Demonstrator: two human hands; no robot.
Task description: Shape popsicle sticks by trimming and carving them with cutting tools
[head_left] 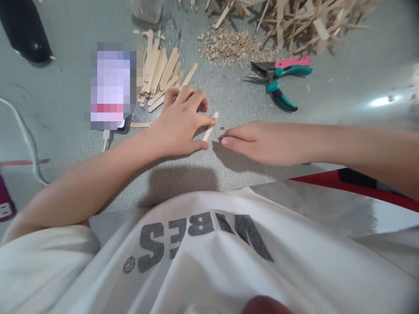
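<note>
My left hand [183, 122] reaches over the grey tabletop, its thumb and index finger pressing on the two ends of a short wooden craft stick [208, 132]. The stick lies slanted between those fingertips. Just right of it, my right hand [244, 139] is closed, fingers and thumb pinched together. A small dark tip shows at those fingertips, but the rest of what they hold is hidden. Beyond my left hand lies a pile of rounded craft sticks [159, 72], some partly covered by its fingers.
Pliers [273, 85] with teal and black handles lie at the right beside a pink-handled tool [293, 62]. Wood chips [234, 46] and a heap of split sticks [303, 22] cover the far side. A blurred phone [111, 87] with a white cable [106, 140] rests at left.
</note>
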